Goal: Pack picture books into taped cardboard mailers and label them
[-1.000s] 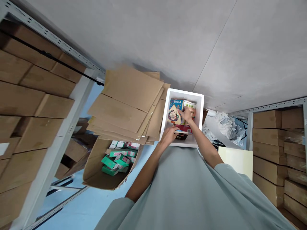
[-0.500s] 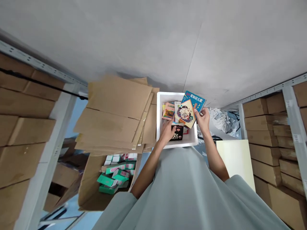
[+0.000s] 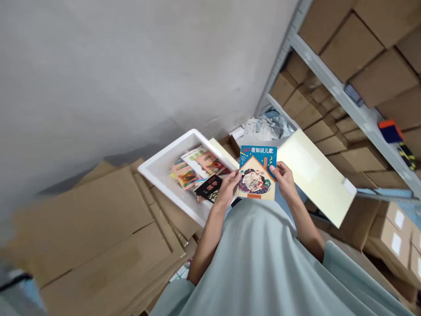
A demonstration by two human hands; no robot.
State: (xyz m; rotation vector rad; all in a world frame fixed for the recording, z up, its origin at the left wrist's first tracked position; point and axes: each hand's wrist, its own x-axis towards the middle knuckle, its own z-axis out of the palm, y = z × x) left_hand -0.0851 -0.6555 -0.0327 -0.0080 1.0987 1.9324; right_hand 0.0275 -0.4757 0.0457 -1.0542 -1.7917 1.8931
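Even, soft light | source unseen | wall (image 3: 131,79) grey, shadowed low | edges stretched | left-side cardboard (image 3: 98,219) blurred

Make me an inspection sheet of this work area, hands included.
Surface: pale board at right; the rest mostly covered.
Job's things: blue-topped book, cover showing; other books lie in a white box.
Clutter: flattened cardboard, crumpled white material.
Hands: left hand and right hand hold the blue-topped book by opposite sides.
Cables: dark strip at lower left, too blurred to identify.
Surroundings: grey wall; shelved cartons.
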